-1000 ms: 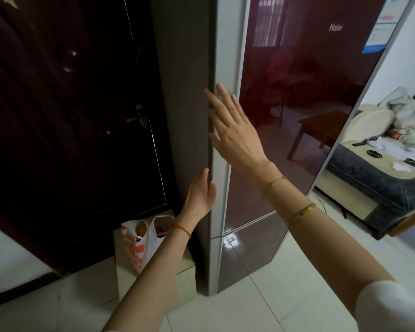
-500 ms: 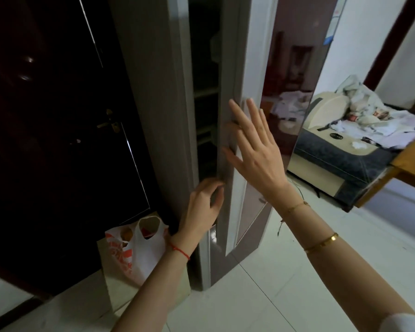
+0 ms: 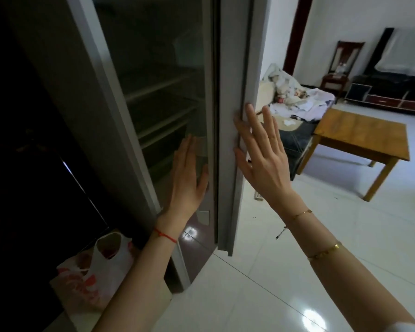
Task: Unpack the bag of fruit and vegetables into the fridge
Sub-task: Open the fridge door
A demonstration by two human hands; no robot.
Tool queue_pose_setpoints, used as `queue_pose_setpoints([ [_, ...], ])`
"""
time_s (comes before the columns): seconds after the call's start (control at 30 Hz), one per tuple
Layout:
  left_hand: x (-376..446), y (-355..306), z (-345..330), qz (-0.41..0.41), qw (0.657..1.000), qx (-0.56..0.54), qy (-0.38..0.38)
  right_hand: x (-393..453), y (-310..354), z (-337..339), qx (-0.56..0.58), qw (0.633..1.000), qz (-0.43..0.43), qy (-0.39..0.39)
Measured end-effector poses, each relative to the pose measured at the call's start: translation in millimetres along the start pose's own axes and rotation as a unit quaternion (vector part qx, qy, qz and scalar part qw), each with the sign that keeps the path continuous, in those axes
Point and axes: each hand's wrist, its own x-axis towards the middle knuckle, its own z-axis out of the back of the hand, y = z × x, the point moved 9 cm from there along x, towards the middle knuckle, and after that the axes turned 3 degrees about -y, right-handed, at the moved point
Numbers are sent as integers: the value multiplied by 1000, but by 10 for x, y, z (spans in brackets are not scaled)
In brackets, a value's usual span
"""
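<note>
Door-opening step. My right hand (image 3: 261, 159) is flat on the fridge door (image 3: 233, 116) edge, fingers spread, gripping nothing. Left hand (image 3: 187, 178) is open too, palm in the gap near the door's inner side; contact unclear in the dark. Shelves (image 3: 158, 109) look empty, I think. The bag (image 3: 98, 267) sits untouched low left, beside the fridge, on what looks like a box. Next: swing the door wide, then reach down for the bag handles.
</note>
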Motion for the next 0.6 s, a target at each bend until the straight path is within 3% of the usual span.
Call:
queue_pose_setpoints([
  [0.33, 167, -358, -538, -20, 996, -16, 81, -285, -624, 399, -84, 994, -70, 11],
  [0.6, 272, -692, -961, -95, 989, -37, 107, -455, -1204, 612, -104, 983, -152, 4],
])
